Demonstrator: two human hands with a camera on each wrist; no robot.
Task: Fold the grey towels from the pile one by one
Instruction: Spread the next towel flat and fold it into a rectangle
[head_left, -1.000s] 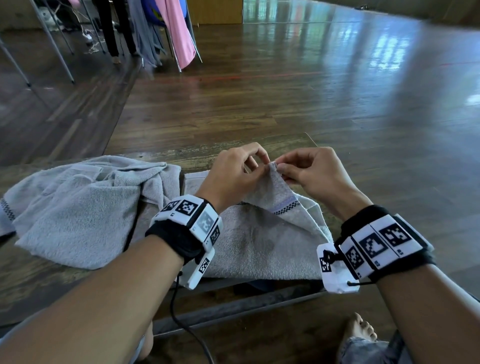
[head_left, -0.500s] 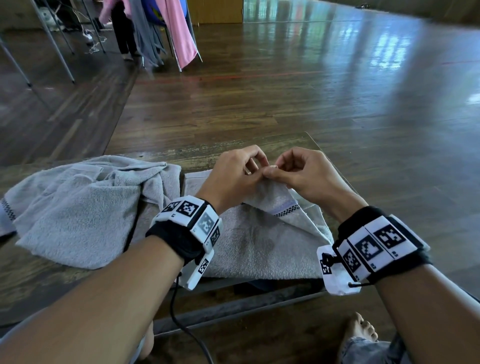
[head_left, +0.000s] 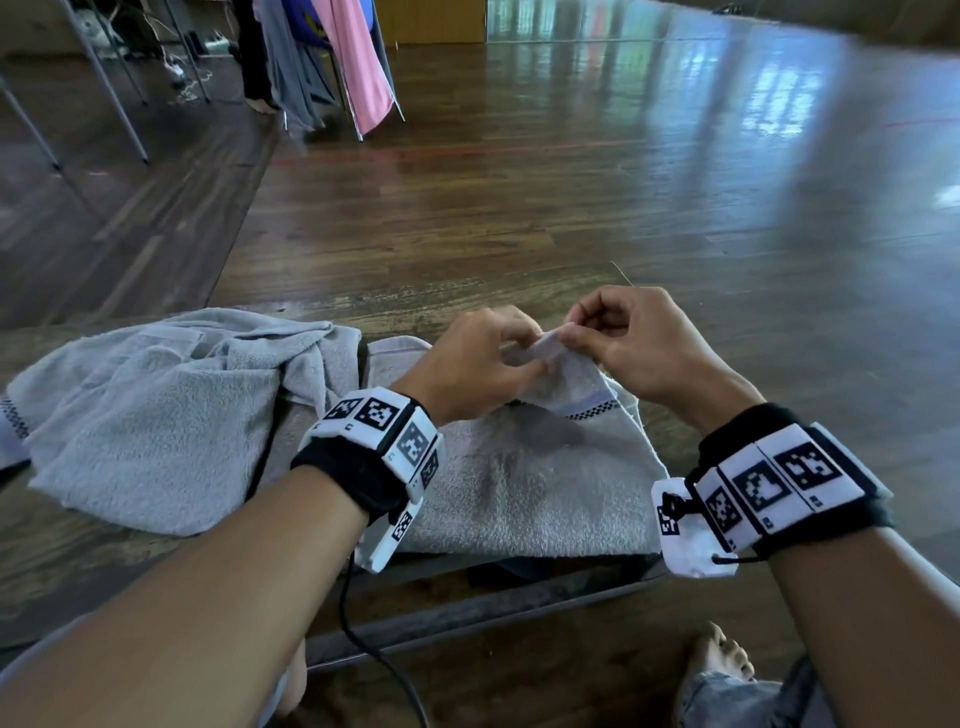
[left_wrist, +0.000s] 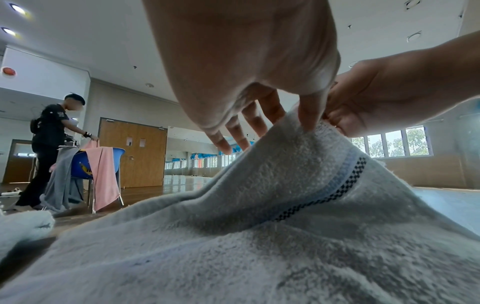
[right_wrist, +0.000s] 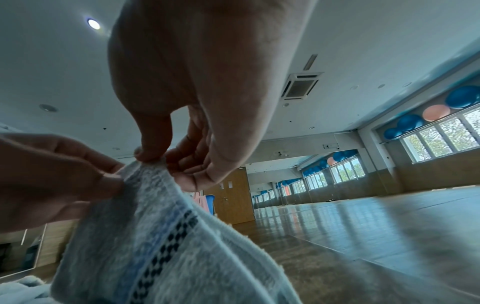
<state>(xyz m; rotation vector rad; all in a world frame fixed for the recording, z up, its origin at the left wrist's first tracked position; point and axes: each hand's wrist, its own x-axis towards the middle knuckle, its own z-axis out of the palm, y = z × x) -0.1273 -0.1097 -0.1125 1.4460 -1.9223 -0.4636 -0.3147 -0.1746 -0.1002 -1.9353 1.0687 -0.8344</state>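
Note:
A grey towel (head_left: 524, 483) with a blue and black checked stripe lies partly folded on the low wooden table (head_left: 467, 296). One of its corners (head_left: 550, 345) is lifted above the rest. My left hand (head_left: 478, 364) and my right hand (head_left: 623, 343) both pinch that corner, close together. In the left wrist view the left hand's thumb (left_wrist: 310, 111) presses the towel (left_wrist: 259, 236) while its other fingers stay straight behind it. In the right wrist view the right hand's thumb (right_wrist: 153, 142) and fingers pinch the towel's (right_wrist: 155, 236) top edge. A crumpled pile of grey towels (head_left: 156, 415) lies to the left.
The table's near edge (head_left: 467, 618) runs just below my wrists, above my bare foot (head_left: 722, 649). A cable (head_left: 374, 649) hangs from my left wristband. Far off to the left a person (left_wrist: 49, 144) stands at a blue chair (head_left: 311, 47) draped with pink and grey cloth.
Both hands have stayed on the lifted corner and shifted their grip along its edge; the right hand's fingers now curl tighter. The person in the background has walked out of the head view.

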